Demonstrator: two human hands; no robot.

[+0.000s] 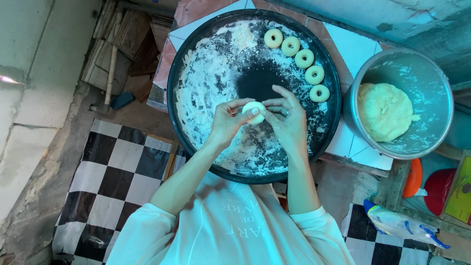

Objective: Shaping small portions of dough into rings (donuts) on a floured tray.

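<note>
We pinch a small round piece of dough (254, 112) between the fingertips of our left hand (226, 121) and right hand (289, 120), both closed on it, above the floured round black tray (176, 73). Five dough rings (304, 58) lie in a curved row along the tray's far right rim. Just right of the tray, a metal bowl (431, 78) holds a lump of yellow dough (385, 111).
</note>
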